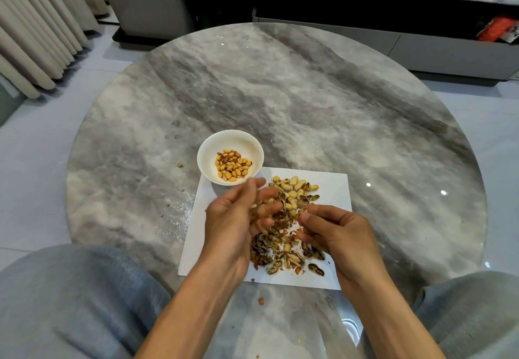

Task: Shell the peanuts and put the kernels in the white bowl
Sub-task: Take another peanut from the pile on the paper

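Marble-topped round table [309, 100] bore the small white bowl [209, 145], toward which the left hand [233, 218] reached, blurred fingers perhaps pinching kernels, while the right hand [339, 232] pinched a shell fragment [302, 210].

The round grey marble table [309, 100] carried a white bowl [209, 148] of kernels and, just beside it, a white sheet of paper [334, 187] — strewn with peanuts [295, 184] and empty shells [283, 257]. A few stray crumbs [261, 300] lay on the bare top.
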### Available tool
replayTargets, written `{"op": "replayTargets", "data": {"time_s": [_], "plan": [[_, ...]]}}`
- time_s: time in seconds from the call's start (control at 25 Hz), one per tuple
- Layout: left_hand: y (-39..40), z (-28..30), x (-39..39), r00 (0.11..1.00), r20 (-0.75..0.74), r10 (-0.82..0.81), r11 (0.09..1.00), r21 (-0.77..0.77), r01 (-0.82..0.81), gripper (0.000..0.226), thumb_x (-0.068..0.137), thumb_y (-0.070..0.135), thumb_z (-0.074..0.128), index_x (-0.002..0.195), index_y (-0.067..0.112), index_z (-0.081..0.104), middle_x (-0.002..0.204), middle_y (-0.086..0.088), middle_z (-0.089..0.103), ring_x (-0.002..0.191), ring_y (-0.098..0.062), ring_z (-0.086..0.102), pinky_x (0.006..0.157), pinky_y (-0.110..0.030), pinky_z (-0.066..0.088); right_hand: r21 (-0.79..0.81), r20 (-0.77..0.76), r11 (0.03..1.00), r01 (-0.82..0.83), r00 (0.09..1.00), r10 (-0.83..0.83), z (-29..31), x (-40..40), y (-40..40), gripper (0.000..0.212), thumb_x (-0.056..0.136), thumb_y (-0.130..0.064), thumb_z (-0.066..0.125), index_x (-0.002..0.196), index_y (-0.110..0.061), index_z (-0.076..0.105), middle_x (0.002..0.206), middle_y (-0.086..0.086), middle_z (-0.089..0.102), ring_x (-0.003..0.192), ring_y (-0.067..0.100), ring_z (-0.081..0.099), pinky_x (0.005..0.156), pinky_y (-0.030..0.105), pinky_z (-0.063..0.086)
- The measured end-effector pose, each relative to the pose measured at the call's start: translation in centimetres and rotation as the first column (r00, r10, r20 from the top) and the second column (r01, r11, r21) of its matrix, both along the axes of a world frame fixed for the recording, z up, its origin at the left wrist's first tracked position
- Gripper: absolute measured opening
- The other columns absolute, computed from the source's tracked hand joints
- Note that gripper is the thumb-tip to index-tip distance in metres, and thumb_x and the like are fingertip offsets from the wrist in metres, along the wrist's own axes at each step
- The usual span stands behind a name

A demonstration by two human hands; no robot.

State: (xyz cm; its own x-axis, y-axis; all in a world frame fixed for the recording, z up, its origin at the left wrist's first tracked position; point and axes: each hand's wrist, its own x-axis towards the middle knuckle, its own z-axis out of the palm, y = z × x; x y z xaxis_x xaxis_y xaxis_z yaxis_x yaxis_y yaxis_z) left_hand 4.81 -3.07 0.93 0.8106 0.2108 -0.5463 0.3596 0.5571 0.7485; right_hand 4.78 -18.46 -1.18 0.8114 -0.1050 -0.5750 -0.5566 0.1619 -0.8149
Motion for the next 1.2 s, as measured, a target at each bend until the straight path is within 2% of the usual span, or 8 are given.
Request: {"op": "replayTargets", "data": {"time_s": [0.12, 0.24, 0.32, 0.44, 0.6, 0.84, 1.04, 1.2], "plan": [[1.9, 1.0, 2.5, 0.994, 0.092, -0.055, 0.925, 0.379, 0.016, 0.024, 0.101, 0.031, 0.055, 0.106, 0.015, 0.072, 0.093, -0.001, 0.078, 0.081, -0.015, 0.074, 0.063, -0.024, 0.058, 0.004, -0.013, 1.000, -0.006, 1.000, 0.006, -0.1, 0.0, 0.0, 0.011, 0.081, 0.000, 0.077, 0.091, -0.003, 0.076, 0.094, 0.011, 0.077, 0.068, 0.021, 0.071, 0.065, 0.027, 0.061], [3.3, 0.9, 3.4, 0.963, 0.004, -0.270, 0.484, 0.865, 0.132, 0.024, 0.098, 0.032, 0.060, 0.117, 0.024, 0.072, 0.123, 0.005, 0.070, 0.116, -0.013, 0.062, 0.095, -0.030, 0.050, 0.021, -0.021, 1.000, -0.023, 1.000, 0.023, -0.1, 0.0, 0.1, 0.014, 0.082, 0.000, 0.076, 0.096, -0.003, 0.076, 0.088, 0.013, 0.075, 0.059, 0.018, 0.066, 0.062, 0.028, 0.060], [2.9, 0.2, 2.0, 0.923, -0.033, -0.384, 0.281, 0.948, 0.150, 0.030, 0.095, 0.025, 0.064, 0.124, 0.022, 0.068, 0.136, 0.004, 0.061, 0.126, -0.015, 0.053, 0.104, -0.031, 0.042, 0.040, -0.028, 0.999, -0.034, 0.999, 0.035, -0.1, 0.0, 0.1, 0.015, 0.083, 0.000, 0.075, 0.098, -0.003, 0.075, 0.085, 0.016, 0.073, 0.057, 0.017, 0.063, 0.059, 0.026, 0.059], [1.1, -0.6, -0.8, 0.860, -0.057, -0.506, 0.227, 0.954, 0.197, 0.024, 0.091, 0.025, 0.068, 0.115, 0.027, 0.072, 0.121, 0.011, 0.068, 0.112, -0.007, 0.060, 0.094, -0.021, 0.044, 0.045, -0.007, 0.997, -0.062, 0.998, 0.062, 0.0, -0.1, 0.0, 0.019, 0.086, -0.002, 0.072, 0.104, -0.003, 0.073, 0.088, 0.018, 0.075, 0.060, 0.017, 0.063, 0.061, 0.026, 0.060], [0.0, 0.0, -2.2, 0.823, -0.006, -0.568, 0.442, 0.841, 0.312, 0.024, 0.088, 0.015, 0.070, 0.093, 0.037, 0.077, 0.087, 0.023, 0.073, 0.083, 0.006, 0.064, 0.068, -0.005, 0.045, 0.113, 0.050, 0.991, -0.070, 0.997, 0.065, 0.3, -0.4, 0.1, 0.024, 0.094, -0.002, 0.061, 0.116, -0.007, 0.067, 0.080, 0.012, 0.075, 0.069, 0.020, 0.066, 0.066, 0.024, 0.060], [-1.0, -1.2, -2.4, 0.867, 0.113, -0.486, 0.647, 0.713, 0.270, 0.020, 0.080, 0.006, 0.079, 0.089, 0.024, 0.078, 0.076, 0.006, 0.074, 0.073, -0.012, 0.069, 0.073, -0.030, 0.059, 0.336, 0.130, 0.939, -0.069, 0.991, 0.027, 1.7, -1.0, 1.0, 0.033, 0.092, -0.004, 0.058, 0.124, -0.011, 0.061, 0.103, 0.012, 0.077, 0.098, 0.020, 0.074, 0.075, 0.018, 0.057], [-1.7, -1.3, -2.4, 0.887, 0.177, -0.425, 0.741, 0.631, 0.229, 0.021, 0.081, 0.005, 0.079, 0.090, 0.024, 0.078, 0.081, 0.007, 0.077, 0.076, -0.011, 0.073, 0.072, -0.026, 0.060, 0.221, 0.176, 0.971, -0.090, 0.983, 0.051, 1.3, -1.4, 1.5, 0.030, 0.101, -0.009, 0.052, 0.127, -0.018, 0.062, 0.108, 0.004, 0.076, 0.106, 0.019, 0.071, 0.090, 0.028, 0.057], [-1.5, -1.1, -2.2, 0.927, 0.179, -0.331, 0.805, 0.566, 0.179, 0.015, 0.081, 0.007, 0.080, 0.088, 0.020, 0.078, 0.081, 0.006, 0.077, 0.078, -0.011, 0.074, 0.073, -0.024, 0.059, -0.052, 0.196, 0.999, -0.016, 0.980, 0.026, 0.7, -1.4, 1.3, 0.020, 0.096, -0.015, 0.063, 0.111, -0.022, 0.075, 0.103, -0.005, 0.077, 0.095, 0.006, 0.072, 0.076, 0.024, 0.057]]}}
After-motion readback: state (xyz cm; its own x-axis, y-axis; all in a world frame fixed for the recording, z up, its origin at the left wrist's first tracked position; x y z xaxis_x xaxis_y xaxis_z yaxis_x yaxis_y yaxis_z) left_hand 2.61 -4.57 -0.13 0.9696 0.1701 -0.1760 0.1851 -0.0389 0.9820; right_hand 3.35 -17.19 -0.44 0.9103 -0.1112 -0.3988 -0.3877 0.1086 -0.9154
